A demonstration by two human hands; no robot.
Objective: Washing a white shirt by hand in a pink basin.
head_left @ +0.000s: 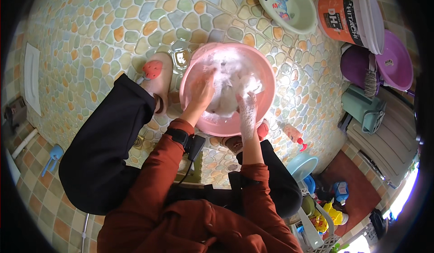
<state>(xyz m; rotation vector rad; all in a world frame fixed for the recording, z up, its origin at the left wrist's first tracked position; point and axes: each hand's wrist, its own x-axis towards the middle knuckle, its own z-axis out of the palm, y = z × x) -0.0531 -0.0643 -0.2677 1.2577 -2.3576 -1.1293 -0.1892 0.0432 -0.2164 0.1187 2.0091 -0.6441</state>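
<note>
A pink basin (182,83) sits on the pebble-patterned floor (104,49) at the upper centre of the frame, with foamy suds and a white cloth (228,97) inside it. The cloth lies bunched in the middle of the basin, partly hidden by bright foam.

The left hand (203,90) reaches into the left half of the basin, its fingers curled down in the suds; how far its grip is closed, and whether it has hold of any cloth, cannot be told. The right hand (247,104), coated in foam up past the wrist, is at the right side of the white bundle, fingers bent against the cloth's edge; its grip looks partly closed, but how firmly it holds the fabric cannot be told. A black strap (177,136) circles the left wrist over a rust-red sleeve (153,176).

Left of the basin is a foot in a pale sandal with a red perforated patch (153,69). Right of the basin, a bottle with a red cap (293,133) lies on the floor. At the upper right are a pale green oval basin (298,11), an orange, black and white bucket (332,20) and a purple basin (400,67). A grey-green plastic container (359,106) is below these. At the lower right are a light blue basin (303,164), a blue bottle (340,190) and a yellow package (333,216).
</note>
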